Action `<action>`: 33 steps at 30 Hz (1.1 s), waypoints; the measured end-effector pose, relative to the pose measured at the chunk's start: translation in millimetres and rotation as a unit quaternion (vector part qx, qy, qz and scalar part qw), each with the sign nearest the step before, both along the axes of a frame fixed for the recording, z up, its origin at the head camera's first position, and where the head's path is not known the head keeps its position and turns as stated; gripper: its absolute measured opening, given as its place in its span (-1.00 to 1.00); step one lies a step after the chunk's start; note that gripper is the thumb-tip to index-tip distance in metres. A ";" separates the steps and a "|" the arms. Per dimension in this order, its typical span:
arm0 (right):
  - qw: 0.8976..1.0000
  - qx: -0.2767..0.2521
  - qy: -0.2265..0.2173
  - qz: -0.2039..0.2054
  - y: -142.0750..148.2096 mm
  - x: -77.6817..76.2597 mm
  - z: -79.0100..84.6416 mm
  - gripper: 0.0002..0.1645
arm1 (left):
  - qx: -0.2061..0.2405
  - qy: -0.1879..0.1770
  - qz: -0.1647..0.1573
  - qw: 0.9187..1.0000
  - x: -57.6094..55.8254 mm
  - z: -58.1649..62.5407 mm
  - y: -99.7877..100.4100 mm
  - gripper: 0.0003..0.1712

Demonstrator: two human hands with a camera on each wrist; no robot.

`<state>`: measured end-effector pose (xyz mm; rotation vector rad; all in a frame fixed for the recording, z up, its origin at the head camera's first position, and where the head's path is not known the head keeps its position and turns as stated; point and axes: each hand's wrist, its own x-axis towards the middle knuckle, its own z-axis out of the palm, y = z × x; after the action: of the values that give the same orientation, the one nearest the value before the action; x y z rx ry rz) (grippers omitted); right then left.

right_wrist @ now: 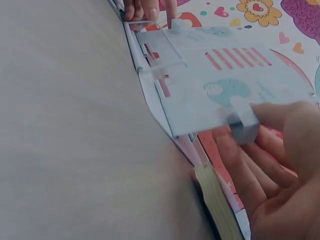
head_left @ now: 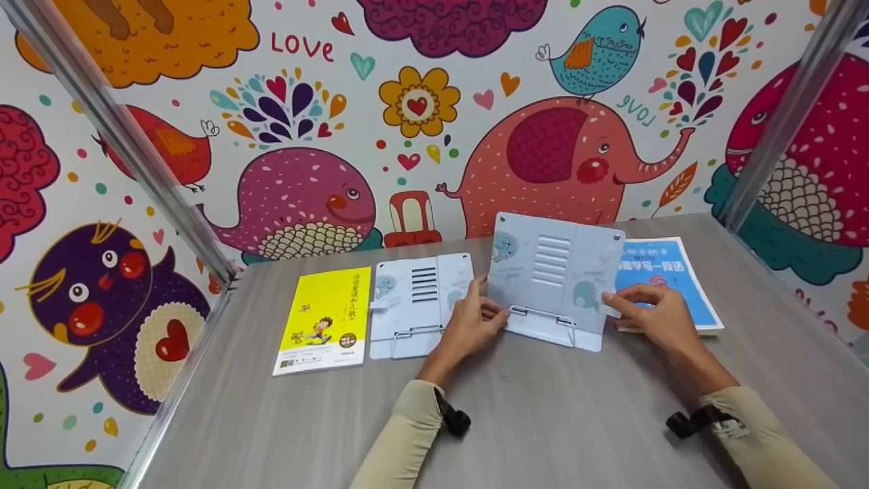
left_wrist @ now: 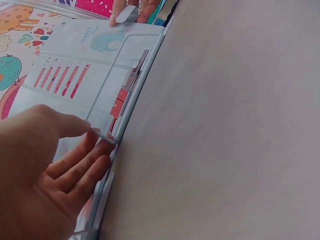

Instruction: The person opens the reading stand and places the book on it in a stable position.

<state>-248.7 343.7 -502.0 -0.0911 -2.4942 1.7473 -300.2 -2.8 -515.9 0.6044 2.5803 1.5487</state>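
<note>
A pale grey-white book stand [head_left: 517, 285] with slots and animal prints stands tilted up on the table. My left hand [head_left: 472, 319] is at its lower left, where thumb and fingertips pinch the wire page holder [left_wrist: 102, 90]. On the opposite side my right hand [head_left: 657, 316] grips the small side clip [right_wrist: 246, 122] between thumb and fingers. Behind the right hand lies a thick blue book [head_left: 692, 292], partly covered by the stand and the fingers. A second, matching stand [head_left: 388, 326] is just left of my left hand.
A yellow children's book [head_left: 326, 292] lies at the left, beside the second stand. The grey wood-grain table [head_left: 509, 421] meets a wall with cartoon animals [head_left: 421, 170] at the back. Metal posts [head_left: 142, 149] rise at both back corners.
</note>
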 end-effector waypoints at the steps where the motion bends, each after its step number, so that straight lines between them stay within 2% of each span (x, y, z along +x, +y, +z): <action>1: 1.000 0.000 -0.002 -0.007 0.1 0.2 0.2 -0.35 | 0.000 -0.002 0.000 1.000 0.6 0.1 -0.2 -0.05; 16: 0.999 0.012 -0.016 -0.049 -3.3 4.1 4.0 -0.28 | -0.003 -0.013 0.017 1.000 7.3 2.2 2.6 -0.07; 21: 0.997 -0.034 0.003 -0.069 -4.7 4.0 3.7 -0.32 | 0.007 -0.013 0.022 1.000 10.2 1.0 4.9 -0.08; 28: 0.994 -0.105 0.007 -0.038 -1.9 5.2 2.6 -0.31 | 0.020 -0.035 0.039 0.998 14.1 1.0 8.8 -0.10; 33: 0.994 -0.109 0.022 -0.008 -3.2 3.4 -0.7 -0.38 | 0.018 -0.042 0.062 0.997 19.3 3.3 14.4 -0.11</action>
<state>-245.3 340.5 -502.8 -0.0880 -2.2584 1.9866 -280.9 11.6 -512.6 0.3779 2.5768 1.6220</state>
